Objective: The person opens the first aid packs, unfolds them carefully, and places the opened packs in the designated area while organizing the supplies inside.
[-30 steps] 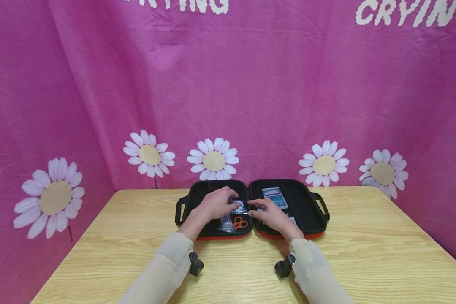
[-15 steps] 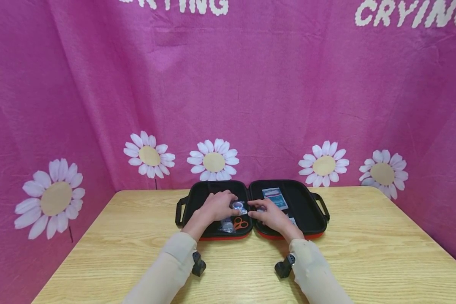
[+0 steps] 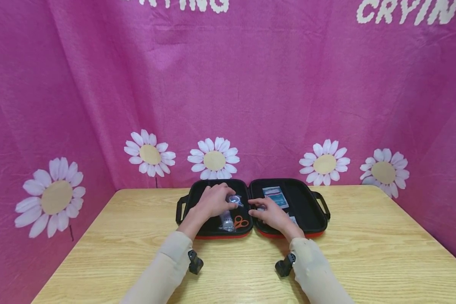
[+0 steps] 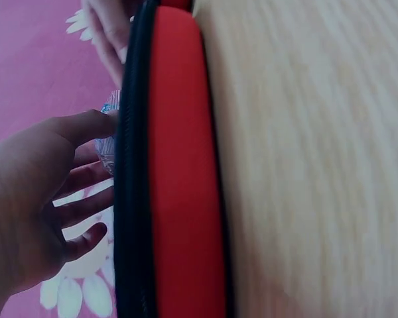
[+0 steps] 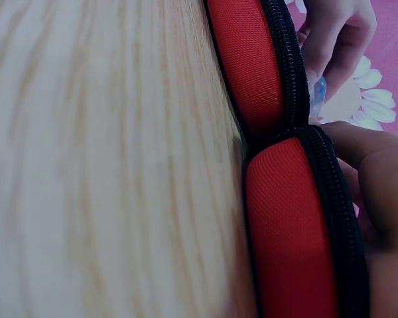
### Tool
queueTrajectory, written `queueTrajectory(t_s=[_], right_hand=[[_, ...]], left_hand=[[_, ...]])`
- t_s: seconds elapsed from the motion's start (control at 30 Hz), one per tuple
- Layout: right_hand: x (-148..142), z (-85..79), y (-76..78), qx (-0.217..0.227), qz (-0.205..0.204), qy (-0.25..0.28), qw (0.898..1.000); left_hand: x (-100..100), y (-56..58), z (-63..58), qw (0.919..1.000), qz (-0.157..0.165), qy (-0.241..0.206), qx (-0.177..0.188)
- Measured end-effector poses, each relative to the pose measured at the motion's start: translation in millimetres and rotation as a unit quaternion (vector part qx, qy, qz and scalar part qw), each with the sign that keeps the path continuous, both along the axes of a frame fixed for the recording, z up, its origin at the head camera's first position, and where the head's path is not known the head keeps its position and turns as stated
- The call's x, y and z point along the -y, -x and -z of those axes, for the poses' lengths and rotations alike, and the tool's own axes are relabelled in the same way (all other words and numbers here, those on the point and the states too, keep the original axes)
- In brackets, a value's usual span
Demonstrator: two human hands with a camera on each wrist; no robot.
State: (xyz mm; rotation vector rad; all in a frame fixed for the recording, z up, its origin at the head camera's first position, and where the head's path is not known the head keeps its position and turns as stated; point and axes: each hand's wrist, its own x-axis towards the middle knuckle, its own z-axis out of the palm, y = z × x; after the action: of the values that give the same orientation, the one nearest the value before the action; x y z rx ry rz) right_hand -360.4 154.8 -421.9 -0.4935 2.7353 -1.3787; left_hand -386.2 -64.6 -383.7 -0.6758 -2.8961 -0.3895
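An unzipped black-lined case with a red shell (image 4: 186, 159) lies spread on the table. In its left half, my left hand (image 3: 213, 200) pinches a clear-wrapped ring-shaped roll (image 3: 234, 199) between thumb and fingers; the crinkled wrap also shows in the left wrist view. Below that hand lie a plastic-wrapped cylinder (image 3: 226, 221) and orange-handled scissors (image 3: 241, 222). My right hand (image 3: 270, 214) rests over the right half by the hinge, thumb and forefinger apart. Partly under it is a small whitish item (image 3: 261, 207), mostly hidden by the fingers.
A blue-and-white packet (image 3: 276, 197) lies in the right half, with a small white packet (image 3: 293, 220) near my right wrist. Carry handles (image 3: 321, 204) stick out at both ends. A pink daisy-print cloth (image 3: 266, 93) hangs behind the wooden table (image 3: 235, 270).
My left hand has taken hold of the wrapped roll and shifted it slightly up and left, off its spot above the scissors. The right hand has stayed in place.
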Motion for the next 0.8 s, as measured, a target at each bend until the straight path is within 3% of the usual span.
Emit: queueTrajectory(t_s=[0.37,0.6,0.8], right_hand=[[-1,1.8,1.1,0.007,0.005,-0.004,1.000],[0,2.1,0.3,0.008,0.005,-0.004,1.000],[1,1.5,0.4,0.015,0.011,-0.006,1.000]], left_hand=[[46,3.5,-10.7,0.9984,-0.042,-0.035,0.015],[71,7.9,-5.1,0.9963,-0.080,-0.021,0.023],[77,9.4,1.9,0.9963,-0.085,0.013,0.009]])
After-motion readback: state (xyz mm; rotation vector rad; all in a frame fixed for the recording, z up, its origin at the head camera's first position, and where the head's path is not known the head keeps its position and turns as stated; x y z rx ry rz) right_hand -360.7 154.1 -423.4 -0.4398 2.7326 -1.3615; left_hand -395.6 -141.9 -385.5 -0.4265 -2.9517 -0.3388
